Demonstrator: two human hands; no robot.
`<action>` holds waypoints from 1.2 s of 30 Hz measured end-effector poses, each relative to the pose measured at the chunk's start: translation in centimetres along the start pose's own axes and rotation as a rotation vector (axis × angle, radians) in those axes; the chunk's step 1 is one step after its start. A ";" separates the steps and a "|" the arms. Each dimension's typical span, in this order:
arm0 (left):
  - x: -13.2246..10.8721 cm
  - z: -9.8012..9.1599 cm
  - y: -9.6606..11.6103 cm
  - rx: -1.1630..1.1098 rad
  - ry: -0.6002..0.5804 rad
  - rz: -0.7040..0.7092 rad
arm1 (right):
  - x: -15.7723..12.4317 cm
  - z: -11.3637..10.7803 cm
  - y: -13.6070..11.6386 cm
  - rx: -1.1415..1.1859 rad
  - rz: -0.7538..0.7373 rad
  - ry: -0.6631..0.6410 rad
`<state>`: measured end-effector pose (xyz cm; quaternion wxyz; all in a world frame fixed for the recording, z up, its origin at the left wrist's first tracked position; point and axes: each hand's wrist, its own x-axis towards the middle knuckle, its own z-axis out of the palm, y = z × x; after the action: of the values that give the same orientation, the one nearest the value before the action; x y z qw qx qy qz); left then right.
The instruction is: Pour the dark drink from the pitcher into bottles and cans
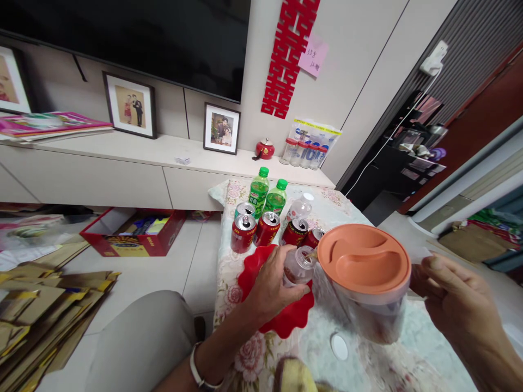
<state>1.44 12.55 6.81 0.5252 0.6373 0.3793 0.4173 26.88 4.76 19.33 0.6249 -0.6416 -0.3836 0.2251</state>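
My left hand [269, 286] is closed around a small clear bottle [300, 264], tilted toward the right, with some brownish contents in it. My right hand [457, 296] grips the handle of a clear pitcher [368, 316] with an orange lid [363, 258]. The pitcher's spout meets the bottle's open mouth, and a little brownish liquid shows there. Beneath the left hand lies a red scalloped plate [286, 321]. A white round cap [339, 346] rests on the flowered tablecloth [249, 354] below the pitcher.
Behind the plate stand several drink cans [244, 234], two green bottles [259, 190] and a clear white-capped bottle [301, 207]. Yellowish food [296, 375] is at the near edge. A red box [134, 231] and flattened cardboard [61, 316] lie on the floor at left.
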 end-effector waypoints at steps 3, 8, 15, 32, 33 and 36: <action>0.0 0.0 0.0 0.000 -0.005 0.006 | 0.0 -0.2 0.1 -0.006 -0.016 -0.009; -0.1 0.0 0.1 0.002 -0.006 0.001 | 0.1 -0.3 0.2 0.001 -0.025 -0.013; 0.0 0.0 -0.1 0.006 0.015 0.031 | 0.1 -0.2 0.0 0.002 -0.004 -0.018; 0.0 0.0 0.0 0.041 0.000 0.028 | -0.1 0.0 -0.3 0.010 -0.004 0.013; 0.0 0.0 0.0 0.039 -0.004 0.026 | 0.0 0.0 -0.3 0.009 0.001 0.019; 0.0 0.0 -0.1 0.025 -0.006 0.020 | 0.1 -0.1 -0.2 0.005 0.020 0.037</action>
<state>1.40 12.55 6.75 0.5142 0.6489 0.3762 0.4160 26.93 4.74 19.54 0.6313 -0.6478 -0.3649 0.2208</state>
